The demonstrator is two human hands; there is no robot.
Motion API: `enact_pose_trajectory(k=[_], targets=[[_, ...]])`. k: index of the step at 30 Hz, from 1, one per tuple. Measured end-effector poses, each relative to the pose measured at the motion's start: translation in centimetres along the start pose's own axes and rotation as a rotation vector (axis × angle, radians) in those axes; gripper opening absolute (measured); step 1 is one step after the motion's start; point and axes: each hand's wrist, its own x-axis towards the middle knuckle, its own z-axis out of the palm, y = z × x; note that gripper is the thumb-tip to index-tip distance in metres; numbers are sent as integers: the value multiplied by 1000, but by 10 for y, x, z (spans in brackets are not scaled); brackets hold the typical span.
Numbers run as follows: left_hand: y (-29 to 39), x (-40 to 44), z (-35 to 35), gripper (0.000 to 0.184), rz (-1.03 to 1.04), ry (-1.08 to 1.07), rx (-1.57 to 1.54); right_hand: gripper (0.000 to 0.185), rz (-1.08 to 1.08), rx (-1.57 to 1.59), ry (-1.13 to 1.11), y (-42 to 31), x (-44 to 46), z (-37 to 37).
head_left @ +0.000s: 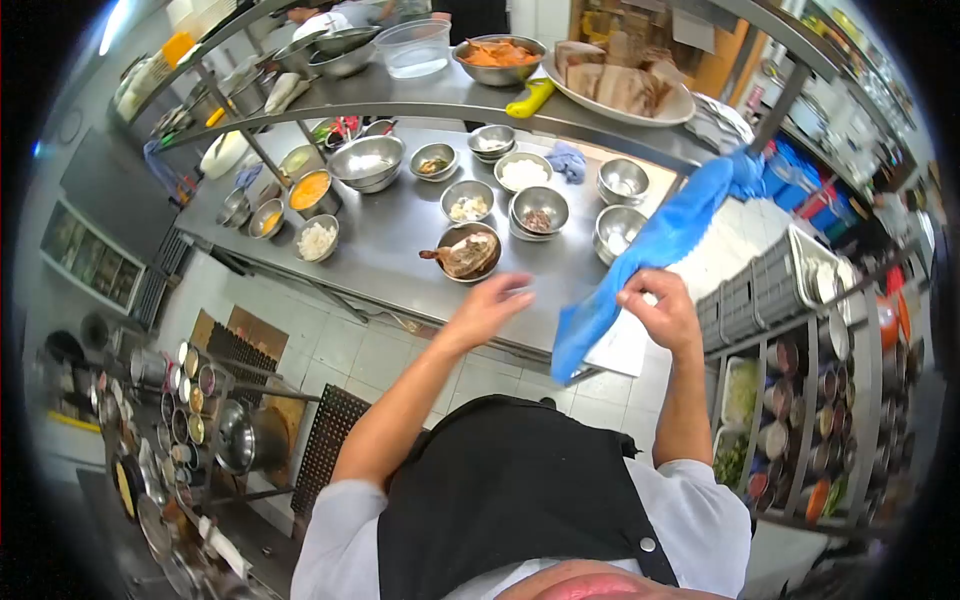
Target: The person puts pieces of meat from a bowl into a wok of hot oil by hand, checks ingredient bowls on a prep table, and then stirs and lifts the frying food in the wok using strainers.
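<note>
My right hand point(664, 308) pinches a long blue cloth point(640, 270), which stretches up to the shelf frame and hangs down over the table's right end. My left hand point(488, 312) is in the air with its fingers apart, holding nothing. Just beyond it stands a metal bowl point(488, 270) with a cooked piece of meat on the bone point(466, 255) in it. Behind that, a bowl of chopped brown food point(538, 213) and a bowl of pale pieces point(467, 205) stand on the steel table point(390, 240).
An overhead shelf point(400, 108) crosses above the table, bearing a plate of large meat pieces point(625, 95) and a bowl of orange food point(498, 62). To my right stands a grey crate point(750, 300) above racks of containers. Cooking pots point(240, 440) stand at my left.
</note>
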Motion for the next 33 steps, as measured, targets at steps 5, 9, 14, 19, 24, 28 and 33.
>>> enact_pose_trajectory(k=[5,9,14,19,24,28,33], targets=[[72,82,91,45,35,-54,-538,29,-445,33,446,-5,67,55],[32,133,82,43,364,125,-16,53,-403,-84,349,7,48,79],[30,114,29,30,399,374,294,61,-160,340,125,76,-5,140],[8,3,-4,25,85,-7,186,35,264,717,-133,133,8,178],[-88,-157,-64,48,-278,82,664,24,296,881,-478,63,33,268],[-123,-333,-136,51,-522,601,670,27,-176,-69,-929,53,-2,385],[-152,-555,-150,53,-944,1000,536,35,-59,-206,-1336,33,-54,511]])
